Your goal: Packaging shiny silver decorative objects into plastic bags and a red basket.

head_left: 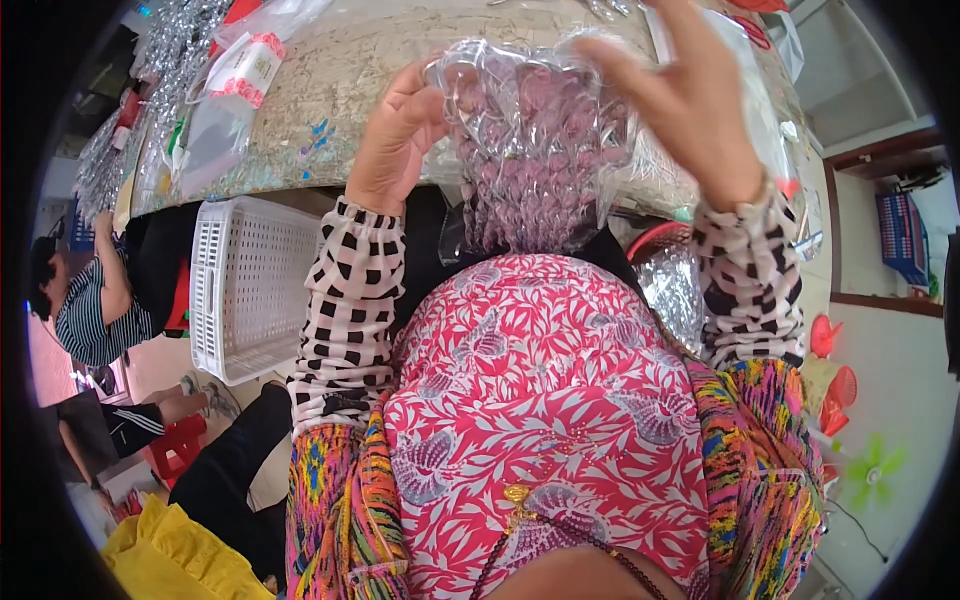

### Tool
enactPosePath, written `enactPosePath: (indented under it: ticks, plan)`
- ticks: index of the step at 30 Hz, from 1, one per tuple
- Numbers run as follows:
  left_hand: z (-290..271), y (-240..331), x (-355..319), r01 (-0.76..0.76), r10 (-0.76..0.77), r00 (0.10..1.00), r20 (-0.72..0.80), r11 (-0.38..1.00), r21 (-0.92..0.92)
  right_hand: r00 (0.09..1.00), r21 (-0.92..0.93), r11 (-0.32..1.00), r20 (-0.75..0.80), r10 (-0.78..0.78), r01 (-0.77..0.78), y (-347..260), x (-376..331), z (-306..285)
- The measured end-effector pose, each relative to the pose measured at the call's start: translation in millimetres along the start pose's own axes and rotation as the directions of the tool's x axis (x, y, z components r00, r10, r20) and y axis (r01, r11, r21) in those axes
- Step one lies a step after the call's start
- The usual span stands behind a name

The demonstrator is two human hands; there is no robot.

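Observation:
A clear, glossy plastic pack (pixel 535 150) with rows of rounded, pink-tinted bulges hangs upright over the table's near edge. Its lower end reaches down to my apron, and I cannot tell exactly what it contains. My left hand (pixel 402 125) is closed on the pack's upper left edge, thumb and fingers pinching it. My right hand (pixel 695 120) is at the upper right of the pack, blurred by motion. Its thumb stretches toward the pack's top edge, apart from the fingers, which run out of view at the top. Whether that thumb touches the plastic is unclear.
The worn table (pixel 330 130) carries silver tinsel (pixel 180 50), a pink-and-white box (pixel 250 70) and clear plastic bags. A white basket (pixel 255 290) stands at my left. Beside my right arm, a red tub (pixel 662 240) holds silvery material. Another person (pixel 100 300) sits at far left.

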State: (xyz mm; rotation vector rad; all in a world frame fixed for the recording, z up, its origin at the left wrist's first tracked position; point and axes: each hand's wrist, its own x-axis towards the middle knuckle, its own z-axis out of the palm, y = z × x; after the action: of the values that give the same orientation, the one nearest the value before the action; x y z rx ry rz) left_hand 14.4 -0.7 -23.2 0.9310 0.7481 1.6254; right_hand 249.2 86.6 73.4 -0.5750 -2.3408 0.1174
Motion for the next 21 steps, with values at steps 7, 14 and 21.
enactPosePath:
  ticks: [7, 14, 21]
  plan:
    - [-14.0, -36.9, -26.4, 0.286, -0.291, 0.956, 0.028, 0.951, 0.120, 0.725, 0.685, 0.440, 0.190, 0.662, -0.581, 32.3, -123.6, 33.1]
    - [-25.6, -58.0, -24.7, 0.269, -0.240, 0.958, -0.154, 0.942, 0.201, 0.743, 0.546, 0.542, 0.257, 0.618, -0.639, 0.0, -135.6, 53.5]
    - [-11.0, -26.8, -24.1, 0.210, -0.209, 0.978, -0.015, 0.971, 0.117, 0.873, 0.664, 0.653, -0.001, 0.488, -0.364, -12.9, -153.7, 61.9]
